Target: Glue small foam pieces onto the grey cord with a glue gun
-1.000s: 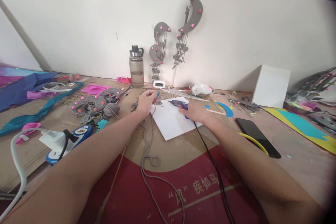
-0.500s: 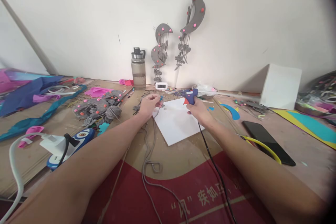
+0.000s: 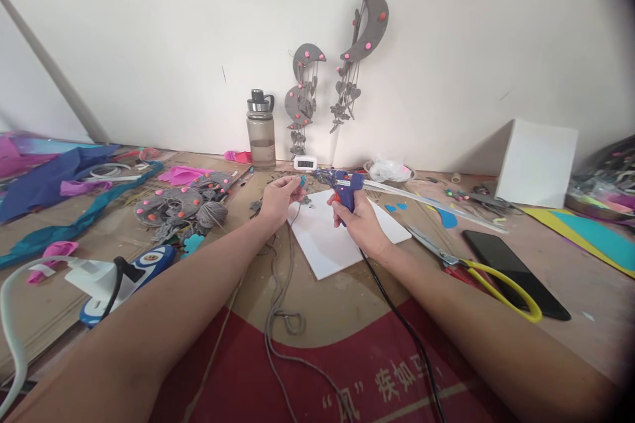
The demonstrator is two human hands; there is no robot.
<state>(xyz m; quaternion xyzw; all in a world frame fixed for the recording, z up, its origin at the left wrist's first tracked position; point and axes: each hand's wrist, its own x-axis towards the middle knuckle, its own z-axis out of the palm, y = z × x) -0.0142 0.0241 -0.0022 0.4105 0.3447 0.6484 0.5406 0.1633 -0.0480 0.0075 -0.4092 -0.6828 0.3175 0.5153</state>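
Note:
My right hand (image 3: 360, 218) is closed around a blue hot glue gun (image 3: 347, 186), with a long clear glue stick (image 3: 436, 201) jutting from its back. The gun's nozzle points left, close to my left hand (image 3: 281, 201). Between the thumb and fingers of my left hand is a small blue piece (image 3: 302, 180), mostly covered by the fingertips. Grey yarn (image 3: 290, 264) hangs below that hand and trails across the cardboard. Under the glue gun lies a white board (image 3: 322, 248).
Yellow-handled scissors (image 3: 461, 261) and a black phone (image 3: 516, 271) lie to the right. Left are grey yarn-wrapped shapes (image 3: 173, 206) and a power strip (image 3: 153, 264). A water bottle (image 3: 261, 132) and small digital clock (image 3: 305, 164) stand at the back; grey moon ornaments (image 3: 372, 30) hang on the wall.
My right hand has brought the glue gun left, its nozzle now nearer the blue piece. The scissors show more fully. My left hand has barely moved.

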